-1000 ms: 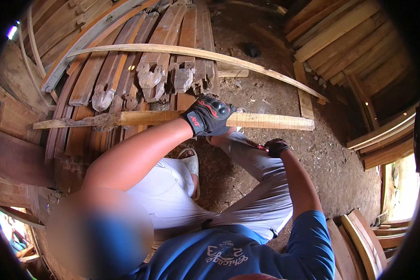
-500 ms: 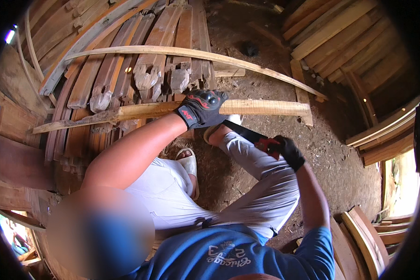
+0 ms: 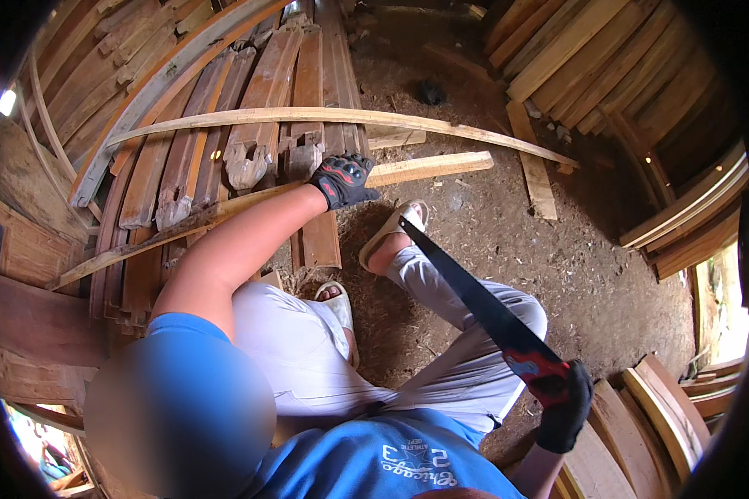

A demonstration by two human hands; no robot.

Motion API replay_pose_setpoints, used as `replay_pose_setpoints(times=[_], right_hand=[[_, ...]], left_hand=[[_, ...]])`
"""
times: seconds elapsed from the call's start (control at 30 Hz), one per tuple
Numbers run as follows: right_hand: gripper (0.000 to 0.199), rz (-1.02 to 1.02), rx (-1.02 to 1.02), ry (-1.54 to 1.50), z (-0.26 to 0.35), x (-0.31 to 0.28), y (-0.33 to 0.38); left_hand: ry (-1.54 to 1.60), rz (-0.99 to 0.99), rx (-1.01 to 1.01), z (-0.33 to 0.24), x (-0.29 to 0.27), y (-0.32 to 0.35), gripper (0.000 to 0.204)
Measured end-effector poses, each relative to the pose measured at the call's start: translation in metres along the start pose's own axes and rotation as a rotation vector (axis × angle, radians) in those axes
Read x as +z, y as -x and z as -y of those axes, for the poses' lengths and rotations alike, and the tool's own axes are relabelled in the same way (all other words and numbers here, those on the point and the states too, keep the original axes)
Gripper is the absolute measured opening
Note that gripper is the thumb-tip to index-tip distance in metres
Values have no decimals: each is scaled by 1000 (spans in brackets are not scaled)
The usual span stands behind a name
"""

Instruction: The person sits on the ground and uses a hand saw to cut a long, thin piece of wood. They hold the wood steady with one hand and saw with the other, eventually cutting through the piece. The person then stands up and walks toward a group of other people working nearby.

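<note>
My left hand [image 3: 343, 180], in a black glove with red trim, is closed over a long pale wooden strip [image 3: 437, 168]. The strip slants from the timber pile at the left to a squared end at the right, above the dirt floor. My right hand [image 3: 567, 407], gloved in black, grips the red and black handle of a handsaw [image 3: 466, 287]. The saw's dark blade points up and left over my right leg, its tip near my sandalled foot and apart from the strip.
Stacked brown timbers [image 3: 262, 83] with rough notched ends lie at the upper left. A thin batten [image 3: 333, 116] crosses over them. One short board [image 3: 531, 162] lies on the dirt floor [image 3: 590, 274]. More planks [image 3: 574, 66] are stacked upper right, others [image 3: 665, 407] lower right.
The saw has come away from the strip, down and to the right with my right hand. The strip's right end has shifted left and farther away; my left hand has moved slightly left.
</note>
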State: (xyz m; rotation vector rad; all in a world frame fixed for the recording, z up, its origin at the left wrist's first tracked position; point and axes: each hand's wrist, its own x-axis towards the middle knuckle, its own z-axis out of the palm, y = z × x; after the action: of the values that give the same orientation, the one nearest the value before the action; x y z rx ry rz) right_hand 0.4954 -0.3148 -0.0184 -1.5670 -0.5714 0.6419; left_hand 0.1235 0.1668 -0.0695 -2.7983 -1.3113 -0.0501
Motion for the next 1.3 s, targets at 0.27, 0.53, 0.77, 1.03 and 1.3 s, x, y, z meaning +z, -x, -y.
replay_pose_setpoints(times=[0.27, 0.53, 0.77, 1.03, 1.3], right_hand=[[25, 23, -141, -47, 54, 83, -1], [27, 344, -220, 408, 24, 229, -36], [27, 366, -392, 536, 4, 263, -20], [54, 421, -441, 425, -11, 272, -14], [40, 527, -559, 604, 25, 257, -19]], left_hand=[[141, 185, -50, -14, 23, 4, 52], [79, 89, -57, 13, 60, 22, 56], [100, 80, -67, 15, 66, 28, 49], [100, 97, -40, 16, 65, 23, 46], [167, 86, -66, 22, 65, 26, 51]])
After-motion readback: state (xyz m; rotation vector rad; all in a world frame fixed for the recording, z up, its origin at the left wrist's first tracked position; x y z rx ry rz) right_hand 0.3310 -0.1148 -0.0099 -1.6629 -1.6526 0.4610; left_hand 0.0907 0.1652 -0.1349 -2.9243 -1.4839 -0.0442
